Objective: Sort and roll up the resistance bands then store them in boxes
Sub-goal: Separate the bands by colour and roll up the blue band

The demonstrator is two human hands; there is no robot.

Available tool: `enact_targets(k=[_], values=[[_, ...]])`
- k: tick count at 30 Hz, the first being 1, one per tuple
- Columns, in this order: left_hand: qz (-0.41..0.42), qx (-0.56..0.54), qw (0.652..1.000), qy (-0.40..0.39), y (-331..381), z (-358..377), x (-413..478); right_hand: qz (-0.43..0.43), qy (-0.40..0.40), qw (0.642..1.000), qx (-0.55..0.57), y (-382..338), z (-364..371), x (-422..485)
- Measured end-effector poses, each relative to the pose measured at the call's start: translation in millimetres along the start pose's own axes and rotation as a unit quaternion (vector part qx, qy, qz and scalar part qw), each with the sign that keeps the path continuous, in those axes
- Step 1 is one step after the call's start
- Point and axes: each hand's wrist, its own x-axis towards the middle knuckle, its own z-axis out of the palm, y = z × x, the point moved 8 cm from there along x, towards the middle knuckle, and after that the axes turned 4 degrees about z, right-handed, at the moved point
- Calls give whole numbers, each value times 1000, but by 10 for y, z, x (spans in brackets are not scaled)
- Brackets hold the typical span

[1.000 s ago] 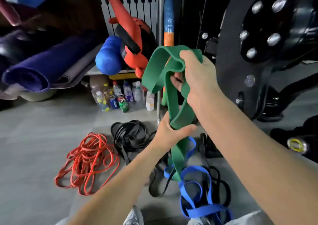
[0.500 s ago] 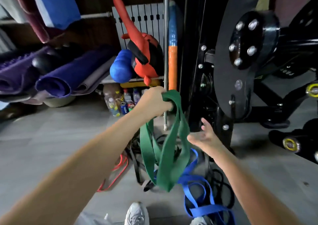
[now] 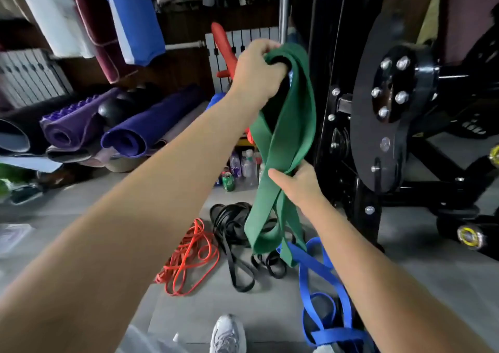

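A wide green resistance band (image 3: pixel 290 136) hangs folded in several loops in front of me. My left hand (image 3: pixel 256 74) grips its top fold, raised high. My right hand (image 3: pixel 299 183) grips the hanging loops lower down, fingers wrapped round them. Its lower ends dangle just above the floor. On the floor lie thin orange bands (image 3: pixel 189 258) in a loose pile, black bands (image 3: pixel 237 233) tangled beside them, and blue bands (image 3: pixel 321 298) by my right forearm. No box is in view.
A black gym machine with a bolted disc (image 3: pixel 388 114) stands close on the right. Rolled mats (image 3: pixel 135 133) are stacked at the left. Bottles and cans (image 3: pixel 240 169) stand on the floor behind the bands. My white shoe (image 3: pixel 228 333) is at the bottom.
My left hand has lifted the green band's top higher. My right hand, open half a second ago, now grips the hanging loops. The view has tilted upward.
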Motion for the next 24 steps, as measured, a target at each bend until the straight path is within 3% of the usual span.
enact_targets(k=[3,7,9,14,18,21,24], values=[[-27,70,991,-112,-348,-82,-73,13,25,999,17,-208,-188,46],[-225,-40,955,-192,-1271,49,-849,20,27,997,66,-433,-309,36],[-235,-110,940,-221,-1423,320,-1224,10,-7,999,50,-595,-196,20],[-215,-242,946,-30,-1381,440,-1252,28,-65,998,0,-857,-43,1],[-228,-123,961,-97,-1509,379,-1202,187,-158,970,-1,-232,-281,-160],[-256,-35,955,-145,-1765,394,-1391,260,-129,947,-140,590,-656,-335],[-277,20,943,-186,-2011,610,-1577,284,-145,931,-176,1222,-842,-562]])
